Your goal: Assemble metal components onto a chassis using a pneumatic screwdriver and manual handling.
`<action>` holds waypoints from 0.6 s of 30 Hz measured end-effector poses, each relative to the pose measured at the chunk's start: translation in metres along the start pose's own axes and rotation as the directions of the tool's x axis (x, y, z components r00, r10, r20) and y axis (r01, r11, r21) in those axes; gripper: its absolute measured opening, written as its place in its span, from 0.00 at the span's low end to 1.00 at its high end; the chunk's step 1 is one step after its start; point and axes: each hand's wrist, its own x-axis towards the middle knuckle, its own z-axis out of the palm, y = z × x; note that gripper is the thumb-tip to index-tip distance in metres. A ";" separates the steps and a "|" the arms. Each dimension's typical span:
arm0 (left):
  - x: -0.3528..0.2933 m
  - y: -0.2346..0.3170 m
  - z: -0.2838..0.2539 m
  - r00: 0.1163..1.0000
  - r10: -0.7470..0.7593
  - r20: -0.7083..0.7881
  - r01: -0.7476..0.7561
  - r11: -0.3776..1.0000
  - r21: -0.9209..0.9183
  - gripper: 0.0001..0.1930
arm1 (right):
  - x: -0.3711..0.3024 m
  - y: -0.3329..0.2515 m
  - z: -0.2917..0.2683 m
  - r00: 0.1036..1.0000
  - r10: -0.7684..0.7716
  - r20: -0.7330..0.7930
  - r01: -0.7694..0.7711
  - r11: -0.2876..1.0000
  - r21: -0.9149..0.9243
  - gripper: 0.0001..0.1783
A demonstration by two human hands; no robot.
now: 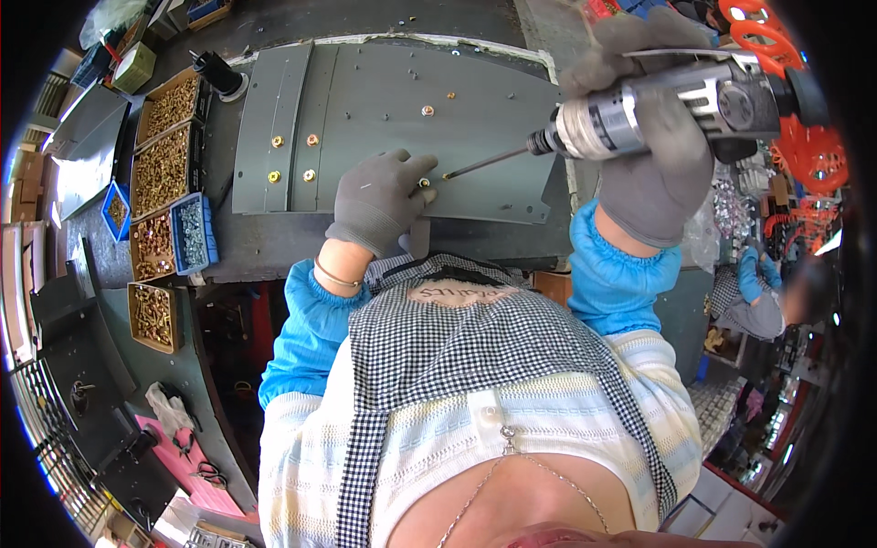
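My left hand (379,199), in a grey glove, rests on a grey metal panel (384,110) and pinches a small brass screw (425,183) at its fingertips near the panel's front edge. My right hand (653,173), also gloved, grips a silver power screwdriver (658,114). Its long bit (484,164) points left and down, with its tip just beside the screw. Several brass fasteners (292,157) sit in the panel at the left, and another one (427,110) sits near the middle.
Cardboard boxes of brass screws (163,169) and a blue bin of silver screws (192,233) line the bench's left side. A black cylinder (217,71) stands at the back left. Orange plastic parts (804,155) and another person's blue-sleeved arm (754,283) are at the right.
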 end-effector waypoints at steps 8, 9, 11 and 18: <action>-0.002 0.002 0.000 1.000 -0.006 -0.001 0.006 1.000 -0.009 0.17 | 0.021 0.010 -0.011 0.722 -0.285 0.630 0.094 0.943 0.318 0.33; -0.001 0.003 0.000 1.000 0.003 0.001 -0.003 1.000 -0.008 0.17 | 0.016 0.012 -0.011 0.765 -0.277 0.582 0.131 0.951 0.281 0.33; -0.007 -0.001 0.001 0.999 -0.036 -0.001 0.036 0.999 0.006 0.17 | 0.004 0.013 0.016 0.981 0.035 0.192 -0.064 0.988 0.143 0.19; -0.007 0.003 0.000 1.000 -0.026 0.016 0.026 1.000 -0.001 0.17 | -0.005 -0.010 0.062 0.971 0.010 -0.240 -0.035 0.994 -0.101 0.24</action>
